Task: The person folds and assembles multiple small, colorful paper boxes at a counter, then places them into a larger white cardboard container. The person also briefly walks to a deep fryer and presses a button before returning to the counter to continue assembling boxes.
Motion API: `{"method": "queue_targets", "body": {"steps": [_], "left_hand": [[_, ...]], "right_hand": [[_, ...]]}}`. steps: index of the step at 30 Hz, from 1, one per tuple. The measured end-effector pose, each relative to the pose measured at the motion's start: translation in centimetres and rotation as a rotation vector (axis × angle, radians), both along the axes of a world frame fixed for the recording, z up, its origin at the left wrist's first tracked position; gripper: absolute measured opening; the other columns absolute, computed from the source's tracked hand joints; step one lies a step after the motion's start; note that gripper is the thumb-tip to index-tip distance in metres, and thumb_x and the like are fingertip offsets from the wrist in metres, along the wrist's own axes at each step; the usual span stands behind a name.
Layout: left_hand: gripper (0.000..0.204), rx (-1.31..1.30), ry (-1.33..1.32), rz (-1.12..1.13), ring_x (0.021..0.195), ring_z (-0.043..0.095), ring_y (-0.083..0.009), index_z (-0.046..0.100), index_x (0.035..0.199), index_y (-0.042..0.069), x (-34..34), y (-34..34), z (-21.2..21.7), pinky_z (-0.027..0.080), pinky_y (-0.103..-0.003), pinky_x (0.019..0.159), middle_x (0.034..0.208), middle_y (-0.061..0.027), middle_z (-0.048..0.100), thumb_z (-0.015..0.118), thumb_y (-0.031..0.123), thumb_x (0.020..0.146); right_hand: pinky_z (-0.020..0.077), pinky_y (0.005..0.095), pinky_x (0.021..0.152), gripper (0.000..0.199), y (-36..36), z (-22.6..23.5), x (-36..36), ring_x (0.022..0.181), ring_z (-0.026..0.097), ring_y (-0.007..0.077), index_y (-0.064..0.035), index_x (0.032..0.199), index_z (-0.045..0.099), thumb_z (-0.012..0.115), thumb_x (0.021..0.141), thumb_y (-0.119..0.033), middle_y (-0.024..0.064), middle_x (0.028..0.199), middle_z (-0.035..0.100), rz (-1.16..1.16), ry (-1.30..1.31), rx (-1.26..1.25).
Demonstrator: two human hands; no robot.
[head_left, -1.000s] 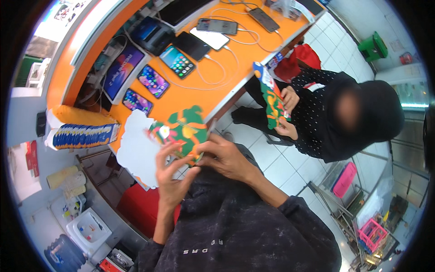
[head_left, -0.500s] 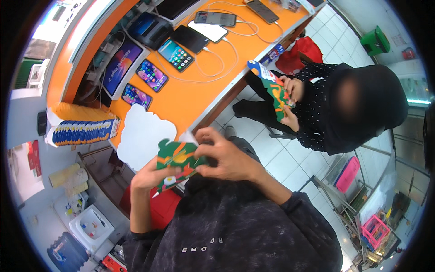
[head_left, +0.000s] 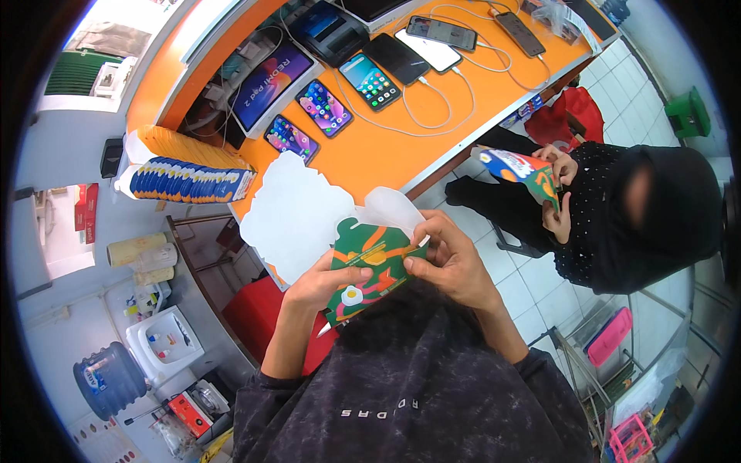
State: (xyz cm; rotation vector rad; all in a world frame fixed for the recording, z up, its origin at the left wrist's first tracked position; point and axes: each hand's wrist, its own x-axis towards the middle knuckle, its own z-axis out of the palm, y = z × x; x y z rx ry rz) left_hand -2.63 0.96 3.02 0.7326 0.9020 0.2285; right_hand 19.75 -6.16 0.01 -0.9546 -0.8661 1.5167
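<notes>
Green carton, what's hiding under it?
Around the green carton, white cardboard, a dark shirt and something red show. Most left hand fingers and whatever's directly beneath are covered.

From where I stand this is a small shop, likely a food one: beyond the left hand (head_left: 309, 282) runs an orange counter (head_left: 370, 170) with a row of phones (head_left: 369, 81), some on cables, and a dark boxy machine (head_left: 328, 31). Left of that hand stands a stack of printed cartons (head_left: 189, 185); lower on that side, a white sink (head_left: 171, 369) and a big blue water bottle (head_left: 112, 378); right of the right hand (head_left: 455, 258), white floor tiles (head_left: 498, 266)
</notes>
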Motion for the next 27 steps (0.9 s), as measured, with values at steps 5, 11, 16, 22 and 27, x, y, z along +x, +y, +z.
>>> {"method": "queue_targets", "body": {"steps": [5, 11, 16, 22, 27], "left_hand": [[0.055, 0.054, 0.040, -0.010, 0.115, 0.059, -0.0279, 0.047, 0.132, -0.008, 0.1, -0.3, -0.3, 0.044, -0.040, 0.101, 0.126, -0.0193, 0.059, 0.065, 0.003, 0.081], [0.050, 0.028, -0.111, 0.000, 0.115, 0.057, -0.0231, 0.051, 0.129, -0.007, 0.4, -0.3, -0.7, 0.044, -0.037, 0.100, 0.124, -0.0150, 0.060, 0.068, 0.006, 0.084], [0.055, 0.075, -0.045, -0.011, 0.117, 0.056, -0.0233, 0.048, 0.132, -0.007, 0.0, -0.3, -0.6, 0.043, -0.037, 0.101, 0.128, -0.0155, 0.058, 0.069, 0.005, 0.082], [0.061, 0.054, -0.091, 0.103, 0.116, 0.057, -0.0239, 0.046, 0.133, -0.007, 0.2, -0.8, -1.1, 0.043, -0.037, 0.102, 0.127, -0.0163, 0.058, 0.070, 0.010, 0.080], [0.061, 0.093, -0.093, 0.157, 0.115, 0.058, -0.0250, 0.046, 0.133, -0.008, -0.3, -0.9, -1.3, 0.044, -0.038, 0.101, 0.126, -0.0174, 0.058, 0.069, 0.012, 0.080]], "right_hand": [[0.0514, 0.0311, 0.092, 0.025, 0.5, 0.7, 0.9, 0.117, 0.049, 0.0173, -0.0079, 0.104, 0.054, 0.066, 0.085, 0.004, 0.0067, 0.121, 0.043, 0.075, 0.050, -0.026], [0.0507, 0.0317, 0.090, 0.017, 1.0, 0.7, 1.7, 0.114, 0.052, 0.0195, -0.0049, 0.092, 0.058, 0.071, 0.082, 0.000, 0.0079, 0.119, 0.045, 0.117, -0.129, 0.019], [0.0510, 0.0308, 0.084, 0.019, 1.1, 0.6, 2.1, 0.107, 0.055, 0.0203, -0.0037, 0.090, 0.064, 0.077, 0.077, -0.006, 0.0087, 0.115, 0.048, 0.107, -0.125, 0.040], [0.0524, 0.0299, 0.083, 0.017, 1.3, 0.7, 2.0, 0.104, 0.058, 0.0170, -0.0049, 0.090, 0.069, 0.079, 0.077, -0.006, 0.0080, 0.115, 0.050, 0.090, -0.221, 0.041], [0.0509, 0.0329, 0.081, 0.020, 1.3, 0.8, 1.4, 0.096, 0.059, 0.0213, -0.0036, 0.091, 0.068, 0.079, 0.076, -0.012, 0.0097, 0.105, 0.055, -0.003, -0.325, 0.142]]}}
